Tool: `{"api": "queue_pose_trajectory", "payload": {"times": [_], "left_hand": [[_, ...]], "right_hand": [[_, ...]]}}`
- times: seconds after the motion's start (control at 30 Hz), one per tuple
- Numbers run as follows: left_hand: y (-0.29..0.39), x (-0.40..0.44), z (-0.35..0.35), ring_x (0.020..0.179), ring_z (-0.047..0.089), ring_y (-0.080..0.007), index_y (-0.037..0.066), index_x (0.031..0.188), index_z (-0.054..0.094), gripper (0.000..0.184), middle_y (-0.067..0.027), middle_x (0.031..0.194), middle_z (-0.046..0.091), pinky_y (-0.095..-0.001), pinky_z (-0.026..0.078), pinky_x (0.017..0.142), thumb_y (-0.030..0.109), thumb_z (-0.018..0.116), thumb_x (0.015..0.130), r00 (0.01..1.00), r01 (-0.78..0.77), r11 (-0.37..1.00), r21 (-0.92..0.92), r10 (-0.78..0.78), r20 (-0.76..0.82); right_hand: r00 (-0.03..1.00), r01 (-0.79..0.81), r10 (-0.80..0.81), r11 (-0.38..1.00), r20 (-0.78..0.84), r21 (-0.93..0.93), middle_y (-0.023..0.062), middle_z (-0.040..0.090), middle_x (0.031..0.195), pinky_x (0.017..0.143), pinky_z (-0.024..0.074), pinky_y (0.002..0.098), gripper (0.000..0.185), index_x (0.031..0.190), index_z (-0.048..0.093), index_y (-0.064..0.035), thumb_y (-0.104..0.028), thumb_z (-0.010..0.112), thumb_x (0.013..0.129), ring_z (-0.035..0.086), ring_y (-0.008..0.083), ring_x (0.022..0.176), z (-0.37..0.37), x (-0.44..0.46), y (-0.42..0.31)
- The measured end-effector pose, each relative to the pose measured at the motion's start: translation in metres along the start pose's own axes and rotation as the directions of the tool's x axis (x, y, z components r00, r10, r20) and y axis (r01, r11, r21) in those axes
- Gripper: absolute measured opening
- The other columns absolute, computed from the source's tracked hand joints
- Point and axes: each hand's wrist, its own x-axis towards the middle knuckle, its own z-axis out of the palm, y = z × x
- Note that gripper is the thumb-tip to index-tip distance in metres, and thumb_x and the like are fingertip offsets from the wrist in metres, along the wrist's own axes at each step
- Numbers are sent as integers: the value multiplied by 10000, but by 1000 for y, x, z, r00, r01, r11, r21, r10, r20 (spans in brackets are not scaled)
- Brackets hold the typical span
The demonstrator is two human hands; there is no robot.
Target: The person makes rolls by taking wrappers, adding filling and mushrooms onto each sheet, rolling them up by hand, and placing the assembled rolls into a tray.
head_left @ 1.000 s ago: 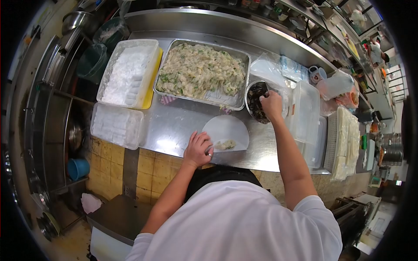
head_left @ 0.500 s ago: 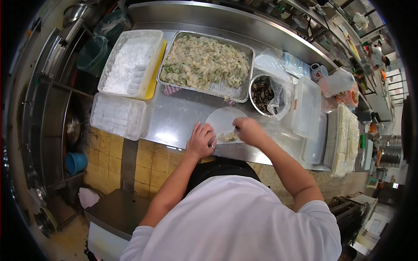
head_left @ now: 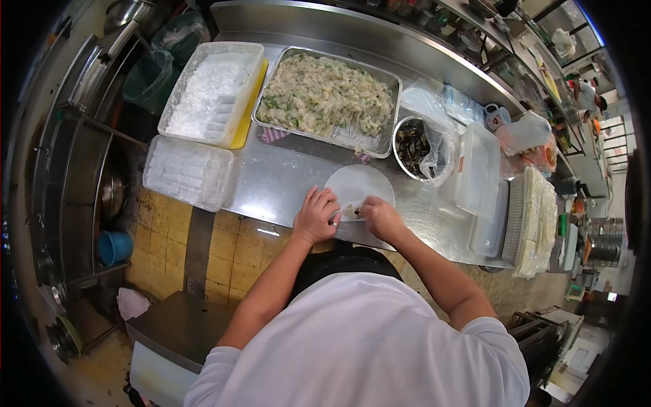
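Note:
A round, translucent white wrapper (head_left: 363, 182) lies near the front edge of the metal counter. On its near part sits a small heap of pale filling (head_left: 348, 211), with a dark bit beside my right fingertips. My left hand (head_left: 317, 216) is at the wrapper's left edge, thumb and fingers closing on that edge. The fingers of my right hand (head_left: 381, 219) are pressed together at the right end of the filling; what is in them is hidden. Behind the wrapper stands a metal tray (head_left: 397, 102) of pale filling with green bits (head_left: 325, 95).
White powder (head_left: 203, 95) and rolls lie in a plastic tub at back left; more white rolls (head_left: 182, 173) fill a container in front. Right of the tray is a metal bowl with dark pieces (head_left: 411, 144). Clear plastic containers (head_left: 478, 169) and a basket (head_left: 517, 217) stand farther right.
My right hand has come down and left, its fingers now at the filling. My left hand stays at the wrapper's left edge. The view has shifted slightly.

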Motion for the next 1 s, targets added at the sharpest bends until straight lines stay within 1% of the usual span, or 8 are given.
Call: {"api": "queue_pose_trajectory", "payload": {"times": [0.1,0.3,0.4,0.5,0.7,0.77,0.87,1.0], "left_hand": [[-1,-1,0,1337,628,-321,127,1001,714,205,-85,1196,675,-576,371,1252,144,788,811,1000,-7,1000,5,7,-1],[-4,-2,1,1344,623,-322,128,1006,713,200,-86,1205,674,-577,363,1258,157,784,821,1000,-22,1000,10,22,-4],[-4,-2,1,1352,617,-322,125,1004,715,190,-88,1214,674,-577,355,1265,161,778,828,1000,-25,1000,-4,25,-2],[-3,-4,2,1349,619,-319,126,1018,723,205,-90,1224,677,-570,365,1264,158,785,825,1000,-18,1000,0,18,-5],[-4,-4,1,1342,614,-332,104,1093,723,276,-102,1252,670,-573,374,1258,159,785,829,1000,-17,1000,-7,17,6],[-5,-4,2,1326,613,-354,87,1181,711,365,-119,1289,659,-569,390,1241,167,790,834,1000,-19,1000,-13,19,11],[-3,-4,3,1345,565,-406,36,1270,662,447,-169,1368,620,-564,391,1216,205,783,874,979,189,969,-158,-198,-40],[6,15,1,1348,527,-426,-8,1389,608,579,-194,1458,557,-528,415,1180,214,805,891,921,382,923,41,-376,-106]], "right_hand": [[993,-48,51,998,-111,29,154,695,982,872,590,476,66,897,771,-26,-88,757,883,706,377,961,-2,-2,-14],[993,24,-35,995,-117,-94,163,701,975,869,587,476,70,904,760,-33,-101,772,890,705,378,960,14,4,-16],[986,-34,35,999,-164,10,162,695,962,858,583,482,65,889,746,-30,-94,758,885,698,384,947,16,1,-17],[978,-79,65,995,-198,-63,167,691,953,853,579,490,56,881,735,-26,-80,747,881,692,397,942,10,-5,-6],[993,-68,62,996,-104,-56,182,687,965,876,577,509,105,918,747,-28,-53,651,884,688,415,963,4,-15,5],[954,-201,193,979,-230,-14,199,714,1013,896,579,505,148,980,771,-24,-57,659,889,695,427,990,3,-17,6],[848,-412,391,911,-358,19,229,751,1080,923,584,491,219,1064,800,-18,-50,670,891,710,442,1029,0,-20,25],[737,-552,599,801,-314,231,247,781,1101,925,593,458,259,1098,822,-15,-29,675,885,740,425,1035,-19,-20,25]]}}
